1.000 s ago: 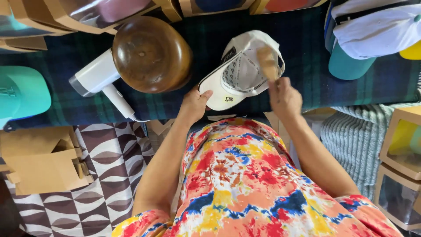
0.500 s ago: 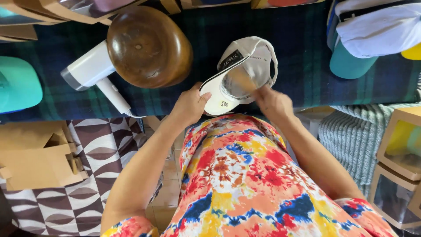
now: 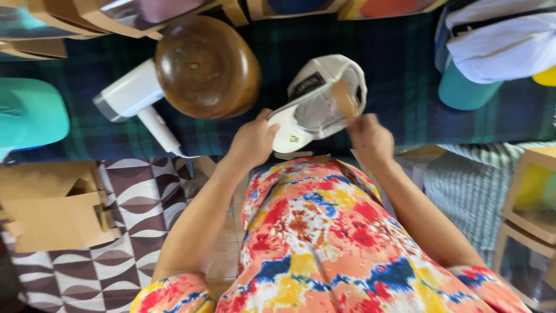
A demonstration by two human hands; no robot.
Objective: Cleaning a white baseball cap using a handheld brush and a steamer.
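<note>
A white cap (image 3: 324,98) is held upside down over the dark plaid cloth (image 3: 399,69), its inside facing me. My left hand (image 3: 253,139) grips the cap's brim at the near left. My right hand (image 3: 368,136) holds the cap's near right edge; a blurred tan object (image 3: 346,99), perhaps a brush, sticks up from it into the crown. A round dark wooden block (image 3: 205,66) stands just left of the cap, with a white handheld steamer (image 3: 136,101) beside it.
A teal cap (image 3: 29,113) lies at the far left. White and teal caps (image 3: 492,52) are stacked at the upper right. Cardboard boxes (image 3: 55,208) sit on a patterned floor (image 3: 127,255) at lower left, and more boxes (image 3: 530,214) stand at the right.
The cap has been lifted and tilted toward me, then shifted slightly. My right hand has dropped from the crown's far side to its near right edge. My left hand stays on the brim.
</note>
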